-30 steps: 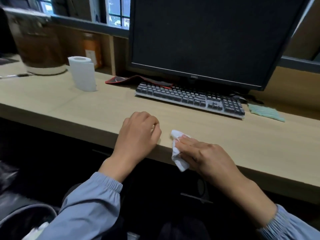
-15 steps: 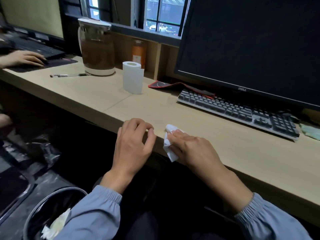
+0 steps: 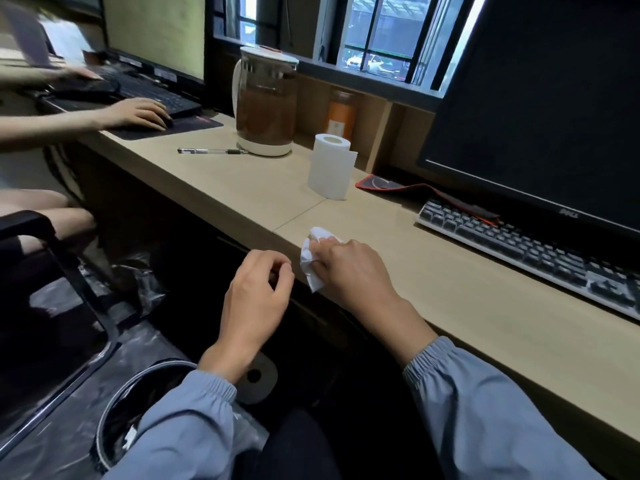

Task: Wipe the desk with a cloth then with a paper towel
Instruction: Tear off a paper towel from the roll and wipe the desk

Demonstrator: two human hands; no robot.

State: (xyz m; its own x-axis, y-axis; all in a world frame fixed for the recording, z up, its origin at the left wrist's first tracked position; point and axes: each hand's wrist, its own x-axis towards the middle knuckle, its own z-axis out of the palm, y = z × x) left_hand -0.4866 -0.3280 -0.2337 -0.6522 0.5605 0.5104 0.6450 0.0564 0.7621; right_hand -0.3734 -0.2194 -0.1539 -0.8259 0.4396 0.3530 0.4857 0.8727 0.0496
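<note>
My right hand (image 3: 349, 268) grips a crumpled white paper towel (image 3: 311, 258) at the front edge of the light wooden desk (image 3: 467, 299). Part of the towel hangs over the edge. My left hand (image 3: 258, 296) hovers just off the desk edge to the left, fingers loosely curled and holding nothing. A roll of white paper (image 3: 331, 170) stands upright farther back on the desk. No cloth is in view.
A keyboard (image 3: 540, 258) and dark monitor (image 3: 547, 109) fill the right. A red-edged mouse pad (image 3: 391, 185), a kettle (image 3: 266, 102) and a pen (image 3: 211, 151) lie behind. Another person's hand (image 3: 138, 114) works at the left. A waste bin (image 3: 145, 410) sits below.
The view has swung left, bringing the neighbour's workstation and the bin into sight. My left hand has come off the desk edge. My right hand still grips the towel at the edge.
</note>
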